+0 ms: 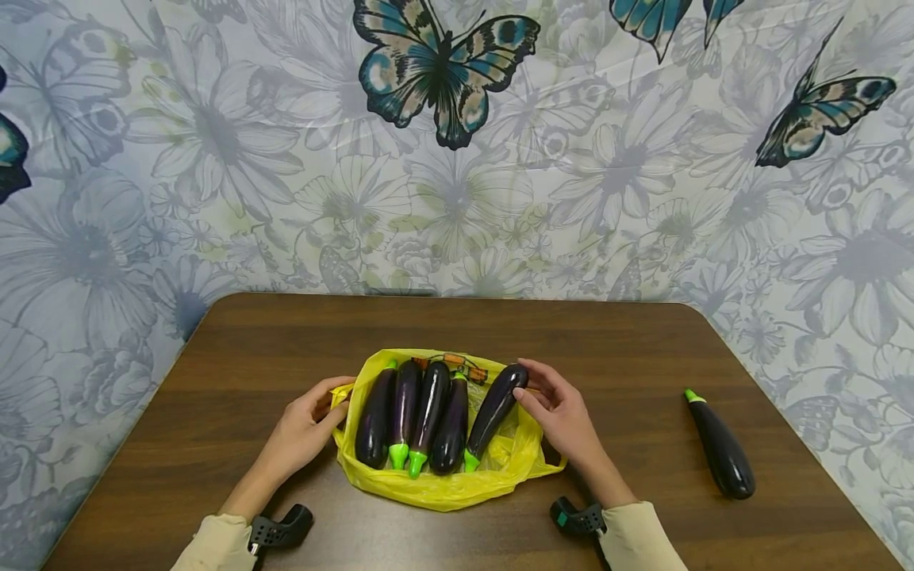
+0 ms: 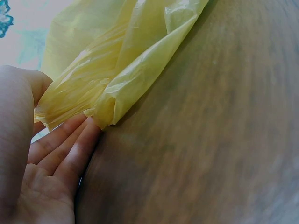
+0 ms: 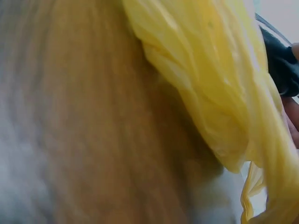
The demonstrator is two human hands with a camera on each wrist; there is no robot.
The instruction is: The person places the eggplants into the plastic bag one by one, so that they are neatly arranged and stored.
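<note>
A yellow plastic bag (image 1: 457, 498) lies spread open on the table with several dark purple, green-tipped eggplants (image 1: 431, 408) side by side in it. My left hand (image 1: 303, 424) pinches the bag's gathered left edge between thumb and fingers, as the left wrist view shows on the yellow plastic (image 2: 88, 88). At the bag's right side, my right hand (image 1: 560, 408) grips the rounded upper end of another eggplant (image 1: 493, 416), tilted with its green tip down inside the bag. The right wrist view catches only a dark part of this eggplant (image 3: 280, 65) behind the plastic.
One more eggplant (image 1: 720, 448) lies on the right of the brown wooden table (image 1: 286, 341), green end pointing away. Small orange-brown patches (image 1: 467, 369) show at the bag's back edge. A floral butterfly-patterned backdrop (image 1: 457, 198) stands behind the table.
</note>
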